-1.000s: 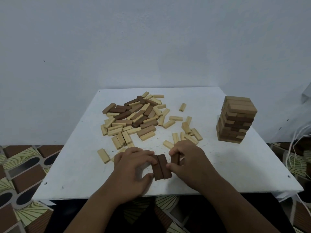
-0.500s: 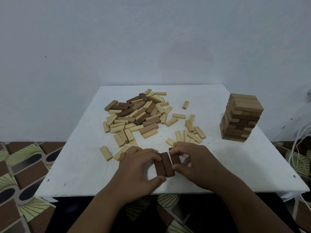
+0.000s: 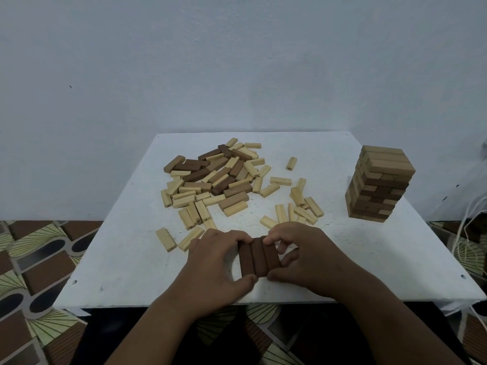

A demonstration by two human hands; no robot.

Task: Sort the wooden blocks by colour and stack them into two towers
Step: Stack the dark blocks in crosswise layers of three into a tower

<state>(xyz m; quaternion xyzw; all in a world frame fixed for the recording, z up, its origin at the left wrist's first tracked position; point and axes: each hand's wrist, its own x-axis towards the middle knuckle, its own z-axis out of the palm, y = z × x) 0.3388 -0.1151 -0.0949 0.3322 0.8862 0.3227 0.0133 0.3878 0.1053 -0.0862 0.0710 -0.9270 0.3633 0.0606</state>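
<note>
Three dark brown blocks (image 3: 258, 256) lie flat side by side near the front edge of the white table (image 3: 126, 262). My left hand (image 3: 213, 267) grips the left side of this row, fingers at its far end and thumb at its near end. My right hand (image 3: 303, 256) grips the right side the same way. A mixed pile of light and dark blocks (image 3: 216, 177) lies at the middle left of the table. More light blocks (image 3: 297, 206) are scattered just behind my hands. A brown tower (image 3: 379, 183) stands at the right.
Two light blocks (image 3: 166, 238) lie loose to the left of my left hand. A single light block (image 3: 291, 163) lies apart behind the scatter. White cords (image 3: 466, 233) hang past the table's right edge. A patterned floor surrounds the table.
The third dark block held by my right hand has come down beside the other two, making a row of three. Both hands now close in around the row.
</note>
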